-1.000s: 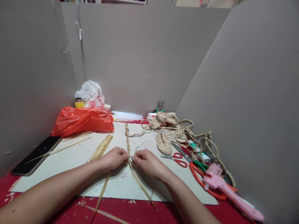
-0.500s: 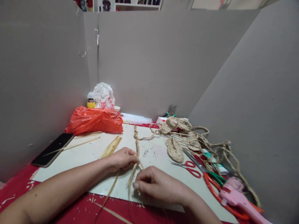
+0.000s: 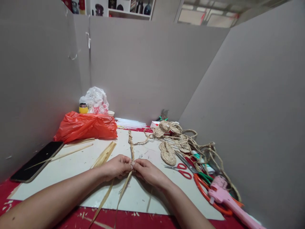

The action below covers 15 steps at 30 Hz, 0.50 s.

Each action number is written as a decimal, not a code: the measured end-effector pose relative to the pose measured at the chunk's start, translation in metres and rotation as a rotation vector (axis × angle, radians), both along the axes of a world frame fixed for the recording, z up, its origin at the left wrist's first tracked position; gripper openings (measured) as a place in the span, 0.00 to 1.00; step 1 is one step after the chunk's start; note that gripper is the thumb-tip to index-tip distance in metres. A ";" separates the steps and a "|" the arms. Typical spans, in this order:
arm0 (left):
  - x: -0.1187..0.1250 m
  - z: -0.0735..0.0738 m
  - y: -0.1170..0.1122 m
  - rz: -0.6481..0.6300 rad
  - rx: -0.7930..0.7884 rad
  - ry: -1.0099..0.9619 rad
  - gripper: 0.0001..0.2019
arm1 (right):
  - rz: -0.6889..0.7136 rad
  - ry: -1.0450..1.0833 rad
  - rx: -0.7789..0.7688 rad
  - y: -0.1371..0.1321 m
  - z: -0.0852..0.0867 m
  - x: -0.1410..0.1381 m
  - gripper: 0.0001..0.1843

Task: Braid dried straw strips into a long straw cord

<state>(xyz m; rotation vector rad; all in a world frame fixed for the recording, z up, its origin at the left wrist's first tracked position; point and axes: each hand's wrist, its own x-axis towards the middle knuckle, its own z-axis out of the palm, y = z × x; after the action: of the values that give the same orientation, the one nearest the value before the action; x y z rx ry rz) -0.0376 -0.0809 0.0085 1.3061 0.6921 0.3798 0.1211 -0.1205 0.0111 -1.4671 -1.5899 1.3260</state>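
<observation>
Over the white board, my left hand (image 3: 120, 166) and my right hand (image 3: 145, 171) meet at the near end of a straw-coloured braid (image 3: 131, 144). The fingers of both are pinched closed around it, thumbs almost touching. The braid runs away from me along the board. Below my hands trail loose flat fibre strips (image 3: 124, 188), reaching past the board's near edge. The exact crossing of strips between my fingertips is hidden. Left of my left hand lies a bundle of wider dry strips (image 3: 105, 155).
Red-handled scissors (image 3: 182, 170), larger orange-handled shears (image 3: 202, 187) and a pink glue gun (image 3: 222, 192) lie right. Coiled braided pieces (image 3: 168, 153) are piled behind them. At left are a phone (image 3: 35, 162) and an orange-red plastic bag (image 3: 88, 125). Grey panels (image 3: 143, 63) enclose the table.
My right hand has moved up and left to the braid, beside my left hand. The loose strips hang differently. The camera view has shifted somewhat to the right.
</observation>
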 end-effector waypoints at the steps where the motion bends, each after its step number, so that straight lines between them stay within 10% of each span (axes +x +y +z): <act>1: 0.000 0.000 0.000 0.002 0.018 0.019 0.10 | 0.001 -0.023 -0.009 0.001 0.001 0.001 0.19; 15: -0.001 0.009 0.003 -0.002 0.042 0.247 0.11 | 0.043 0.080 -0.100 0.006 -0.004 0.010 0.20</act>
<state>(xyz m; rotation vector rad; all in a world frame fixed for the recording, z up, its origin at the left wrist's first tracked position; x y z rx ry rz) -0.0386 -0.0775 0.0175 1.4069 0.8940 0.2340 0.1316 -0.1142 0.0071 -1.4267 -1.5322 1.4892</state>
